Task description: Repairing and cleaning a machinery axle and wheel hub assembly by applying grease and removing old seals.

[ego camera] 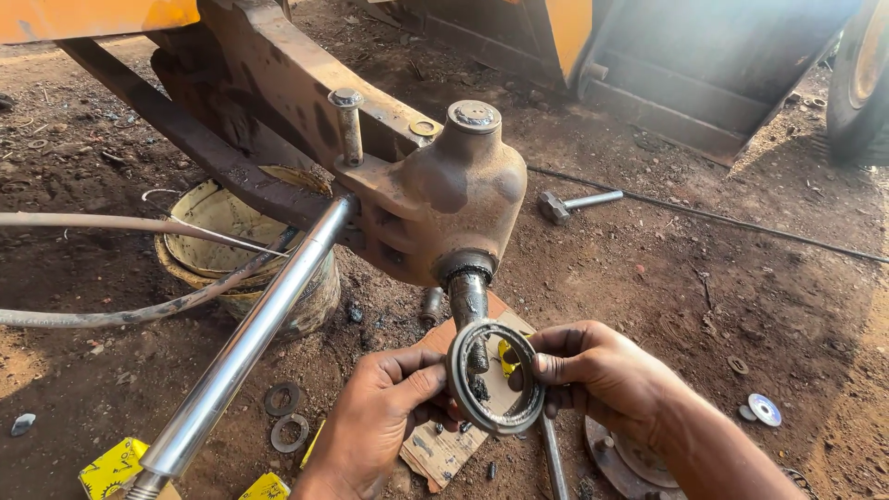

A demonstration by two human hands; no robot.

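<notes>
We see two bare hands holding one dirty metal seal ring point(495, 377) up in front of a greasy shaft point(468, 298). The left hand point(375, 421) has its grip closed on the ring's left edge, thumb on the front and fingers behind. The right hand point(597, 370) has its grip closed on the right edge, with the thumb pressed on the rim. The ring stands almost upright, and its hole sits just below the end of the shaft — we cannot tell if they touch. The shaft sticks down out of a big rusty brown housing point(444, 199) with a round cap on top. A tall bolt point(348, 125) stands beside it on the brown arm. A long shiny steel rod point(250, 338) runs from the housing down to the left. Behind the rod sits a dirty yellow bucket point(208, 236), and a hose point(111, 310) bends across it. On the dirt floor lie two flat washers point(285, 417) near the left hand, a piece of cardboard point(444, 449) under the hands, and a hammer point(574, 204) well apart — up past the housing.
</notes>
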